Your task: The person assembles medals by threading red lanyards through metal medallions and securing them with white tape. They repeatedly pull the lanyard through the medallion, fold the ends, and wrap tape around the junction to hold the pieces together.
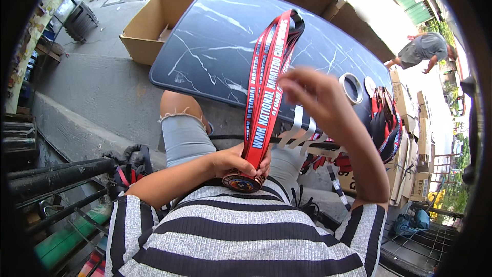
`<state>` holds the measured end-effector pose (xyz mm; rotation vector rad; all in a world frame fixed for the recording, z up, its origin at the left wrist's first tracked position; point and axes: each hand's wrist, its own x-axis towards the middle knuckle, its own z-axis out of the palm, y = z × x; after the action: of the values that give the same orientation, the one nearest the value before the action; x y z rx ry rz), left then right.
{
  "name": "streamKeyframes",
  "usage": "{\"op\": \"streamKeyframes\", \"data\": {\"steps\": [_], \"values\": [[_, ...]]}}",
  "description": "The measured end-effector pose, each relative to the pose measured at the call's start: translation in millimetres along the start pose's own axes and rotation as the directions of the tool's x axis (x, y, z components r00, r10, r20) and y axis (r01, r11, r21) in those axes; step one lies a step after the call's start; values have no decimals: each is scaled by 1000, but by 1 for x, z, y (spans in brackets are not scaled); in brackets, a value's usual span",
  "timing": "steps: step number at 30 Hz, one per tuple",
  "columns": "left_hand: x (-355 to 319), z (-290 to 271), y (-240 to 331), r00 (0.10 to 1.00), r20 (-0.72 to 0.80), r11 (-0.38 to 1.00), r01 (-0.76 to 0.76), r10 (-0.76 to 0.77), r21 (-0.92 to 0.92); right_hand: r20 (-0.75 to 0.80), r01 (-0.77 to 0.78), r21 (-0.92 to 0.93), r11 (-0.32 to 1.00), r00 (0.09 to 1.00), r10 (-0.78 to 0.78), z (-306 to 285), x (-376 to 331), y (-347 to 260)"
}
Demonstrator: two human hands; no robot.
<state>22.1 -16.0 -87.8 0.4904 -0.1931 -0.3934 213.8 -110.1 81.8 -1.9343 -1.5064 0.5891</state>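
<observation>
Near my lap, my left hand (pixel 240 162) is closed round the lower end of a stack of red medal ribbons (pixel 266 84) with white and blue print. A bronze-coloured round medal (pixel 243 182) shows beneath its fingers. The ribbons stretch away over the dark marbled table (pixel 215 36), their black looped ends at the far side. My right hand (pixel 315 95) is raised just right of the ribbons, fingers apart and curved, with nothing visible in them. Below it, pale strips of tape (pixel 297 123) hang from the table's near edge.
A tape roll (pixel 351 88) lies at the table's right end, beside another bundle of medal ribbons (pixel 384 120). An open cardboard box (pixel 148 25) stands past the left edge. Folded cartons (pixel 407 149) are stacked at the right. A person (pixel 425 51) stands farther off.
</observation>
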Motion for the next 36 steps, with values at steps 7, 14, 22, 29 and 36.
{"op": "streamKeyframes", "data": {"steps": [7, 14, 22, 29, 36], "values": [[2, 4, 0, 992, -102, 997, 80, -80, 1, 322, -349, 280, 894, 912, 255, 61, -87, 6], [1, 0, -9, 995, -40, 996, 87, -88, -22, 277, -264, 932, 247, 961, -17, 146, -76, 69], [-7, -27, -38, 994, 67, 973, -73, 90, -219, 112, -119, 993, 15, 870, -480, 193, -35, 91], [-5, -31, -36, 994, -86, 991, -74, 65, -112, 300, -300, 954, 31, 934, -193, 189, -47, 102], [-16, -1, -20, 916, -388, 990, 134, -106, 46, 346, -337, 915, 223, 938, -2, 159, -59, 86]]}}
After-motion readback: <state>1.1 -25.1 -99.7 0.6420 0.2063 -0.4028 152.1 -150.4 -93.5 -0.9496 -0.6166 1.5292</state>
